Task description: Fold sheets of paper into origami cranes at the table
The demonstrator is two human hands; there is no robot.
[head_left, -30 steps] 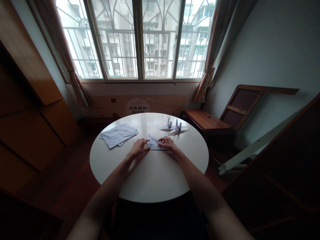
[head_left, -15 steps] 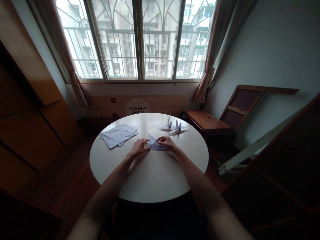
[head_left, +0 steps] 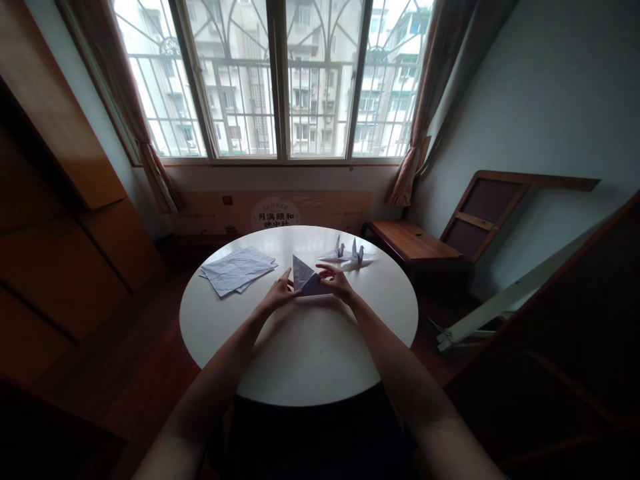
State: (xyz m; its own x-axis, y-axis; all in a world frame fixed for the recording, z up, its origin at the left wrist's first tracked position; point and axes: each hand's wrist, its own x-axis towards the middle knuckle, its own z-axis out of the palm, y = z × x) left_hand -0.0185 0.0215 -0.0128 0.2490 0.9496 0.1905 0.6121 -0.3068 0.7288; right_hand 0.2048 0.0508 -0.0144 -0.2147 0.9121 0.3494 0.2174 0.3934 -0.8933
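Observation:
Between my two hands a folded sheet of bluish-grey paper (head_left: 306, 277) is raised a little above the white table, its tall point upward. My left hand (head_left: 281, 291) pinches its lower left corner between thumb and fingers. At the lower right edge, my right hand (head_left: 337, 283) grips the paper, with the index finger extended over it. Two folded paper cranes (head_left: 357, 252) stand side by side just beyond my right hand. To the left of my left hand lies a stack of creased paper sheets (head_left: 239, 270).
The round white table (head_left: 310, 360) stands before me. A low wooden bench (head_left: 413, 240) is at its back right, by a leaning wooden frame (head_left: 475, 213). Behind the table, a printed cardboard panel (head_left: 330, 207) rests below the barred window. Wooden cabinets (head_left: 105, 247) line the left.
The folded paper has been lifted and tilted up, so its triangular face shows. My right index finger has stretched out from the paper. The cranes and the stack stay put.

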